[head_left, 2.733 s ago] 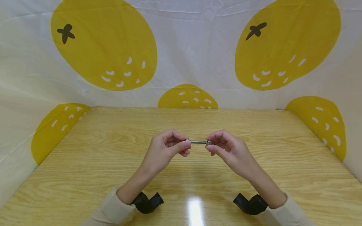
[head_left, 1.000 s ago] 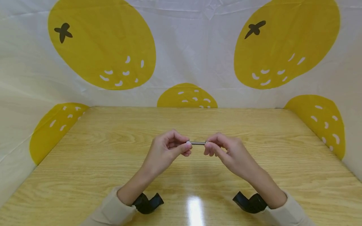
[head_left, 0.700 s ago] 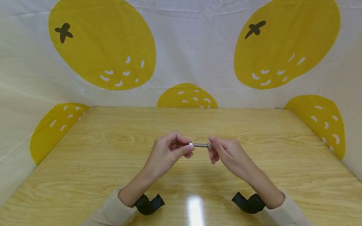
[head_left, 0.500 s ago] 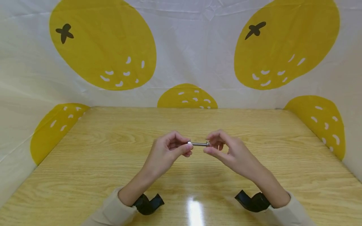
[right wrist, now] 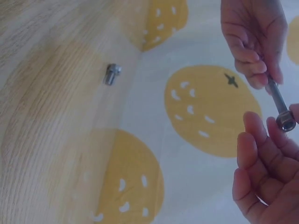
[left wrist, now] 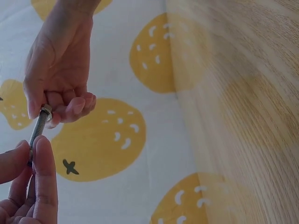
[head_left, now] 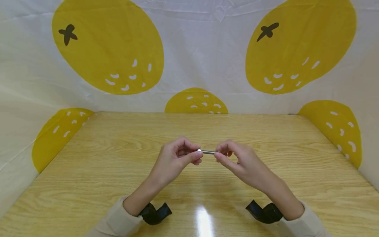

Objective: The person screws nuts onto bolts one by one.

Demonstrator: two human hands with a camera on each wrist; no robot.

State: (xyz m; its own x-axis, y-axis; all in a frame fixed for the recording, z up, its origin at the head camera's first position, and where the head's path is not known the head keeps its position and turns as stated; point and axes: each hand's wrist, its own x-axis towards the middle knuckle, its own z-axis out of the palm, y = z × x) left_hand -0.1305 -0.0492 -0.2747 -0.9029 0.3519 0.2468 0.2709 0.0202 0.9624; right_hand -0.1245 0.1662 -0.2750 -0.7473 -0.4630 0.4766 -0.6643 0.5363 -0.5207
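- Cloth (head_left: 17, 85) in white, printed with large yellow fruit shapes (head_left: 106, 46), rises to the left of the metal bolt (head_left: 208, 152), behind it and to its right.
- Small metal piece (right wrist: 111, 74), left of the bolt in the right wrist view and well apart from it, against the wood; its exact kind is hard to tell.
- Beige left sleeve (head_left: 122, 217) and a black wrist mount (head_left: 155, 213), both left of the bolt and nearer the viewer.
- Left hand (head_left: 174, 159), just left of the bolt, pinching its left end between thumb and fingertips, the other fingers curled beneath.
- The bolt itself, slim and silver, lies nearly level between the two hands, above the wooden table (head_left: 118, 184); its thread shows in the left wrist view.
- Metal ring (right wrist: 285, 121) at the bolt's right end, wider than the shaft.
- Right hand (head_left: 247, 164), just right of the bolt, thumb and index finger narrowed on that ringed end, the remaining fingers loosely bent.
- Second black wrist mount (head_left: 264, 211) and beige right sleeve (head_left: 303, 223), right of the bolt and nearer the viewer.
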